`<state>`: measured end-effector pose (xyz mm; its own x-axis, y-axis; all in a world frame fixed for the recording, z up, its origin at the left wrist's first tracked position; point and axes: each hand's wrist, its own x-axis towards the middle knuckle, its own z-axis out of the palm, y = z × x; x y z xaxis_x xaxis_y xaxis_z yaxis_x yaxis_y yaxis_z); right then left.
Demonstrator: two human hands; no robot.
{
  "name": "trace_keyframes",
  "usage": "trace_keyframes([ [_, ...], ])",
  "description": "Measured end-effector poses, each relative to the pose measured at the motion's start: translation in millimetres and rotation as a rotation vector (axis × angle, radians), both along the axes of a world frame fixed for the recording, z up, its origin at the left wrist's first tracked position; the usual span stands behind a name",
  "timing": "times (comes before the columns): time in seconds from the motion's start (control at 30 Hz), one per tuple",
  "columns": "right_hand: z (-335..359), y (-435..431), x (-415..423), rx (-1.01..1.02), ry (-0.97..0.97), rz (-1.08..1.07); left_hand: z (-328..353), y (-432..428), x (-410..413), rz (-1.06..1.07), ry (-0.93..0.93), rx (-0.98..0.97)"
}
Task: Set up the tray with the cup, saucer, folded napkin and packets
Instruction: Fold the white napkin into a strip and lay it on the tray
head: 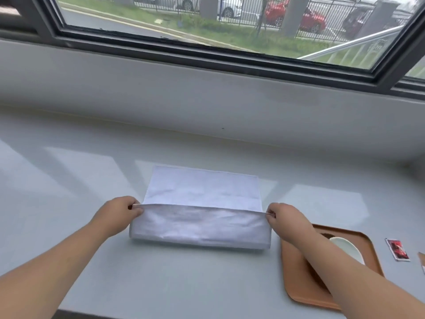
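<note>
A white napkin (202,192) lies on the pale counter in front of me, its near edge lifted and curled over toward the far edge. My left hand (117,214) pinches the lifted edge's left corner. The right corner is pinched by my right hand (286,218). An orange tray (370,247) sits at the lower right under my right forearm. On it I see part of a white cup (347,248) over a dark saucer (318,276), both mostly hidden by the arm. A red packet (397,249) lies on the counter to the right of the tray.
A second packet (422,259) shows at the right frame edge, cut off. A grey wall ledge (207,93) and a dark-framed window (230,58) rise behind the counter. The counter's front edge (161,315) runs just below my forearms.
</note>
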<state>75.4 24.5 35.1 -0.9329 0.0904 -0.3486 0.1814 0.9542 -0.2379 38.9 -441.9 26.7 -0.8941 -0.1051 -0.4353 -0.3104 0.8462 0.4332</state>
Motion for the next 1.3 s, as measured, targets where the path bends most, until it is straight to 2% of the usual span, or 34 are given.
trace_keyframes([
  [0.47, -45, 43, -154, -0.236, -0.008, -0.137, -48, 33, -143, 0.282, 0.030, 0.222],
  [0.63, -62, 48, -182, -0.206, -0.062, -0.122, -65, 41, -163, 0.271, 0.042, 0.158],
  [1.0, -79, 46, -185, -0.036, -0.022, -0.149, -77, 44, -167, 0.204, 0.108, -0.089],
  [1.07, -79, 46, -178, 0.002, 0.024, -0.122, -75, 48, -161, 0.138, 0.167, -0.152],
  [1.13, -78, 41, -166, 0.001, 0.063, -0.025, -74, 52, -148, -0.034, 0.226, -0.178],
  [1.23, -73, 25, -129, -0.055, 0.093, 0.229, -70, 48, -108, -0.310, 0.220, -0.139],
  [1.3, -68, 17, -100, -0.029, 0.051, 0.406, -69, 42, -81, -0.451, 0.158, -0.189],
])
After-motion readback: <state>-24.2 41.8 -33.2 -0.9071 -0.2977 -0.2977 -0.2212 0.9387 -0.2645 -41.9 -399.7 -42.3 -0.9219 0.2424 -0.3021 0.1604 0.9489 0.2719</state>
